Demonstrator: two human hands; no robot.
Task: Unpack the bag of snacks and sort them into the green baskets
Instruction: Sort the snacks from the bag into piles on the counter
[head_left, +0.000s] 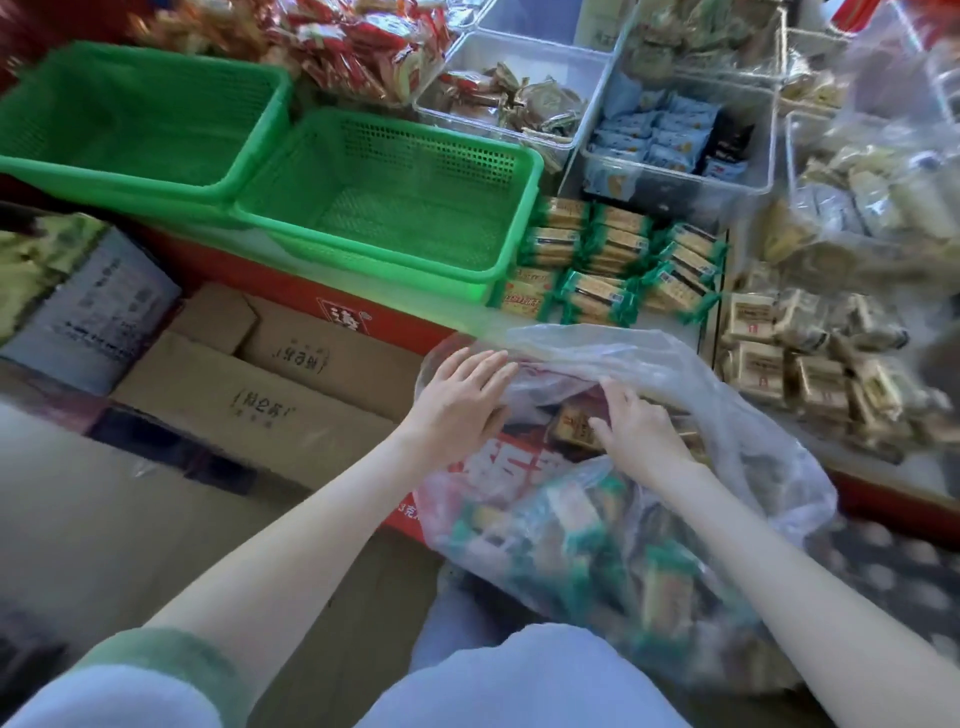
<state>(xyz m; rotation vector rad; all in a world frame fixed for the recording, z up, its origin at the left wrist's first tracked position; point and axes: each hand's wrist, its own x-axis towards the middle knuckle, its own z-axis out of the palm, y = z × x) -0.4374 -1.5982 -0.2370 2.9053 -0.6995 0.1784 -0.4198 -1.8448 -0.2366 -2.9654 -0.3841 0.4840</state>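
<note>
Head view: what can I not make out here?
Head view:
- Right hand: whether it grips a packet; blur and the plastic bag hide it.
- Snacks low in the bag: blurred behind the film.
- Far green basket: left corner cut by the frame edge.
- Print on the green packets: too small.

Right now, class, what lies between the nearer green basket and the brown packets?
Rows of green-wrapped packets lie there, shown in the head view.

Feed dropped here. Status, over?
Left hand flat on clear plastic snack bag. Right hand at bag mouth, grip unclear. Two green plastic baskets empty. Nothing blocking.
</note>
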